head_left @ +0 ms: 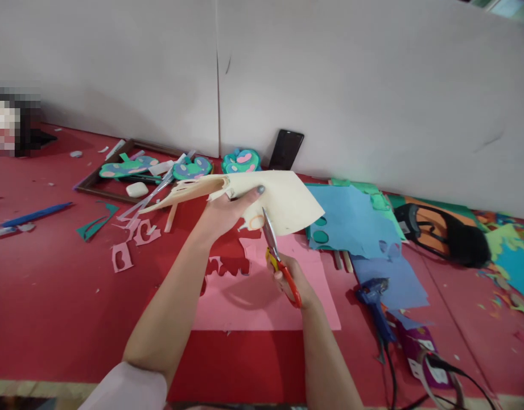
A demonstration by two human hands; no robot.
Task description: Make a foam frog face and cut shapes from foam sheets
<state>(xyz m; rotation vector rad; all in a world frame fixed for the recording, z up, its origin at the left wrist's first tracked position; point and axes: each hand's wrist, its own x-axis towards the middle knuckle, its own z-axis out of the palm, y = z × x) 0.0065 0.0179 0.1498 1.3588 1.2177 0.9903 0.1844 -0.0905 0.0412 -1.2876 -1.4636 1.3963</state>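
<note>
My left hand grips a folded cream foam sheet, its thumb on top and the other fingers hidden beneath. A small orange outline is drawn near the sheet's lower edge. My right hand is closed round the red and yellow handles of a pair of scissors. The scissor blades point up and away, at the lower edge of the cream sheet beside the outline. Below both hands lies a pink foam sheet with a ragged cut-out edge, on the red table.
A brown frame holds foam cut-outs at the back left. A phone leans on the white wall. Blue foam sheets, a blue glue gun with its cord and a black strapped item lie right. A blue pen lies left.
</note>
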